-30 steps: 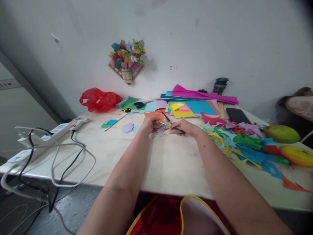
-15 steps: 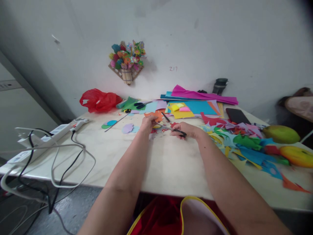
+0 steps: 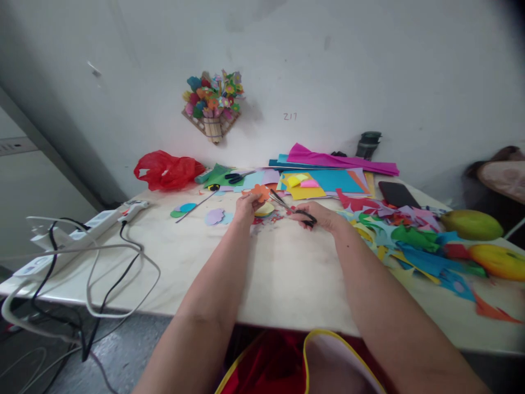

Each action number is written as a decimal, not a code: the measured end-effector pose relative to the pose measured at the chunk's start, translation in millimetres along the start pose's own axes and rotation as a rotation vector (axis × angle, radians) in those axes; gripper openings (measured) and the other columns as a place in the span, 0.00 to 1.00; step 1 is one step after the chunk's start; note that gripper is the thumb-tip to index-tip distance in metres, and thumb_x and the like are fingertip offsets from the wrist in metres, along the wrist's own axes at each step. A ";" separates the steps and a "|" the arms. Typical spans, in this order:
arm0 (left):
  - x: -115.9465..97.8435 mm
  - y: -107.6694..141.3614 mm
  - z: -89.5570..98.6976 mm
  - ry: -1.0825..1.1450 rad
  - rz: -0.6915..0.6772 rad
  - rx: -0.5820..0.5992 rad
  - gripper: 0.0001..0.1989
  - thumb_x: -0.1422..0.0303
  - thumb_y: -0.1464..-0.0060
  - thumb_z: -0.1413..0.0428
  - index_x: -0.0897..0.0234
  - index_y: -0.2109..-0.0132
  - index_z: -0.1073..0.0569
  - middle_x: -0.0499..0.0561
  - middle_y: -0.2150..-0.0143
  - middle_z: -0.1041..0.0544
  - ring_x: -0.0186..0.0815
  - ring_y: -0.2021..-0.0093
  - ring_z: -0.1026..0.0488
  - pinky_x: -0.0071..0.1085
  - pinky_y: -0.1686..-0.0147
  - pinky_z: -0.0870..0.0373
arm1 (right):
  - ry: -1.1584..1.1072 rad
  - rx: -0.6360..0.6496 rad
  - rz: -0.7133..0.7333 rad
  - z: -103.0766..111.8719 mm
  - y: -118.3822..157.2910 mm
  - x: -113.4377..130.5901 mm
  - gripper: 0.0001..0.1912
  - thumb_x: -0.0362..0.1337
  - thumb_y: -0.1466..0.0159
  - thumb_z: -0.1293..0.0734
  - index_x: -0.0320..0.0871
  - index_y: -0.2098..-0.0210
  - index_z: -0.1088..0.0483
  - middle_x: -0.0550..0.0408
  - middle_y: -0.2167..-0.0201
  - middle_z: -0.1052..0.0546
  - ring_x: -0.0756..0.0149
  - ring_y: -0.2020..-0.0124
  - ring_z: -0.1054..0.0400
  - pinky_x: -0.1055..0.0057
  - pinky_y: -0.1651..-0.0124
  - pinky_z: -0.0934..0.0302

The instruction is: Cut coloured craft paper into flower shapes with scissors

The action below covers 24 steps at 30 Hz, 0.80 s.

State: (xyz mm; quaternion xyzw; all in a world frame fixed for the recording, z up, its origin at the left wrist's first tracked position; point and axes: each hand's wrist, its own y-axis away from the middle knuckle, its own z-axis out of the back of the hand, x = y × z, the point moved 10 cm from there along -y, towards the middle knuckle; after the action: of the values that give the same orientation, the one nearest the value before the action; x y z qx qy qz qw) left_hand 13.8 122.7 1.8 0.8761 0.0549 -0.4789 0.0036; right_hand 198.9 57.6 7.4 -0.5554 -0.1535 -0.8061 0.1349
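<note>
My left hand (image 3: 246, 206) pinches an orange paper piece (image 3: 261, 192) with scalloped edges, like a flower. In my right hand (image 3: 315, 215) is a pair of scissors (image 3: 283, 203) with black handles, fingers closed around the grips. The blades point up and left and end close to the right edge of the orange paper. Beneath the hands, a pale yellow paper cutout (image 3: 266, 208) and small red scraps lie on the table. Lilac scalloped cutouts (image 3: 214, 216) rest to the left of my left hand.
Coloured paper scraps (image 3: 410, 241) and two mangoes (image 3: 498, 261) cover the right side. Behind are paper sheets (image 3: 332, 180), a phone (image 3: 397, 194), second scissors (image 3: 238, 177) and a red plastic bag (image 3: 167, 170). A power strip (image 3: 88, 229) with loose cables lies left.
The scissors' blades have come closer together and swung upward, away from my left hand. The orange paper is turned and raised, so its scalloped outline shows more clearly.
</note>
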 end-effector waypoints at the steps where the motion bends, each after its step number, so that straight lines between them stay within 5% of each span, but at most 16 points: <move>1: 0.7 -0.1 -0.2 0.004 0.002 0.002 0.06 0.76 0.63 0.39 0.68 0.73 0.28 0.51 0.74 0.23 0.36 0.72 0.24 0.36 0.59 0.27 | -0.008 -0.020 -0.002 1.5 -1.2 -0.4 0.12 0.41 0.43 0.30 0.40 0.74 0.34 0.60 0.87 0.32 0.76 0.88 0.43 0.78 0.84 0.47; 24: 16.4 10.8 -20.9 -0.036 0.110 0.089 0.06 0.74 0.61 0.39 0.66 0.71 0.27 0.53 0.72 0.21 0.38 0.69 0.22 0.35 0.59 0.25 | -0.063 -0.107 0.036 -5.2 -7.0 3.7 0.16 0.44 0.44 0.28 0.41 0.76 0.37 0.60 0.86 0.31 0.77 0.88 0.42 0.79 0.85 0.50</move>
State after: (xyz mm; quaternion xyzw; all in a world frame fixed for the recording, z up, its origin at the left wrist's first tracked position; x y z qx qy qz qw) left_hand 41.2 114.7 -1.2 0.8685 -0.0147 -0.4955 -0.0079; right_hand 190.5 61.8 8.4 -0.5895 -0.1046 -0.7928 0.1146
